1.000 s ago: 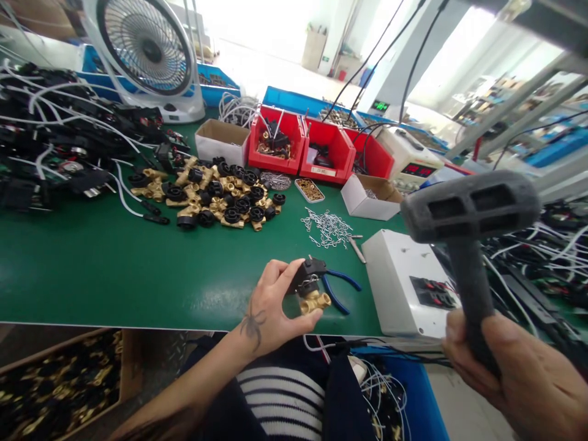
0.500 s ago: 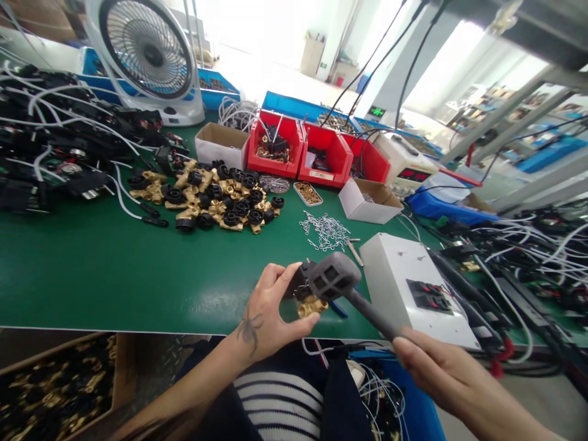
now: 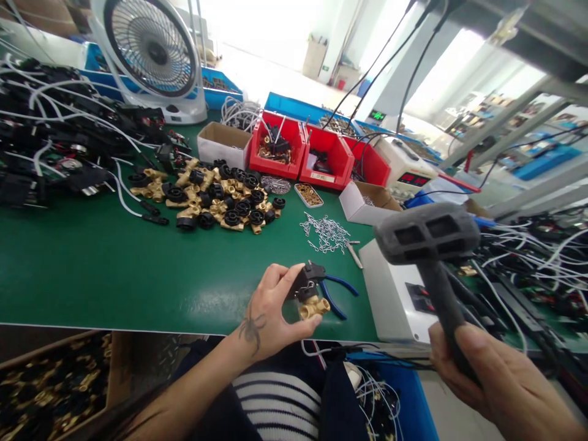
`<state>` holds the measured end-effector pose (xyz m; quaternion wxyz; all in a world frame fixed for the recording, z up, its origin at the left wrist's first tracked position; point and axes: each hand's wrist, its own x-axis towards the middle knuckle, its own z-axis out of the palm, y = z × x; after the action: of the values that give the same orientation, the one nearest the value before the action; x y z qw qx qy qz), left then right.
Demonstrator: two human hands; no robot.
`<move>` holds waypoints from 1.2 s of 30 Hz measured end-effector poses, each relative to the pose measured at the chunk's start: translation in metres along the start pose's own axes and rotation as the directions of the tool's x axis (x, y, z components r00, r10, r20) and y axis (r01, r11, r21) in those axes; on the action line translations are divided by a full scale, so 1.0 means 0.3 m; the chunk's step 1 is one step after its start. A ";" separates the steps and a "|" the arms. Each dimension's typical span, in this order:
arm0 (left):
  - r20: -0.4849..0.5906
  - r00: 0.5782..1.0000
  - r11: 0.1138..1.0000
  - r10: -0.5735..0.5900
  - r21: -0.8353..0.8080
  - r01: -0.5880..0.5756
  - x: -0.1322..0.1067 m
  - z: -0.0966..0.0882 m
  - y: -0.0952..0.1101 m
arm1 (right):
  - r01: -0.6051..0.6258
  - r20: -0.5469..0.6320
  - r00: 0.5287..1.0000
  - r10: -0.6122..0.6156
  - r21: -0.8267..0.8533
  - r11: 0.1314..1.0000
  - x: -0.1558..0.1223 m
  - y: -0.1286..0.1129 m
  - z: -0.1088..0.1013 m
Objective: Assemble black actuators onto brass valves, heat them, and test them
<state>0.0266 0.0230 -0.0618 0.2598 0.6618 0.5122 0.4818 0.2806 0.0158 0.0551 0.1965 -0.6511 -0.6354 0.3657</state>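
My left hand (image 3: 271, 306) grips a brass valve fitting (image 3: 314, 307) with a black plastic housing (image 3: 307, 278) on its upper side, near the table's front edge. A thin wire clip shows where black part and brass meet. In my right hand (image 3: 487, 367) is a dark grey mallet (image 3: 427, 233), its head raised over the grey box and to the right of the fitting. Blue-handled pliers (image 3: 340, 288) lie just right of the fitting, their jaws hidden behind it. A heap of silver wire clips (image 3: 326, 233) lies beyond my left hand.
Brass fittings with black caps (image 3: 220, 196) lie heaped at mid-left. Red bins (image 3: 278, 147) and a white fan (image 3: 151, 55) stand behind. A grey box (image 3: 390, 294) is to the right. A carton of fittings (image 3: 113, 373) sits below the table's left front edge.
My right hand has lifted the mallet up and to the right, off the fitting, uncovering the housing and the pliers' handles. My left hand stays in place around the fitting.
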 end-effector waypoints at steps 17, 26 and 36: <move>0.018 0.998 0.998 0.066 0.020 -0.066 0.001 0.019 -0.001 | 0.496 0.181 0.859 -0.480 -0.056 0.867 0.212 -0.145 0.205; 0.010 0.990 0.983 0.138 0.117 -0.138 0.001 0.019 0.003 | 0.639 0.371 0.761 -0.533 -0.283 0.715 0.210 -0.195 0.207; 0.014 0.988 0.981 0.152 0.122 -0.153 0.001 0.020 -0.002 | 0.702 0.406 0.711 -0.574 -0.366 0.611 0.222 -0.193 0.202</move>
<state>0.0319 0.0243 -0.0646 0.1822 0.7149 0.4881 0.4663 0.1920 0.0745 0.0419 0.0597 -0.3552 -0.9167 0.1728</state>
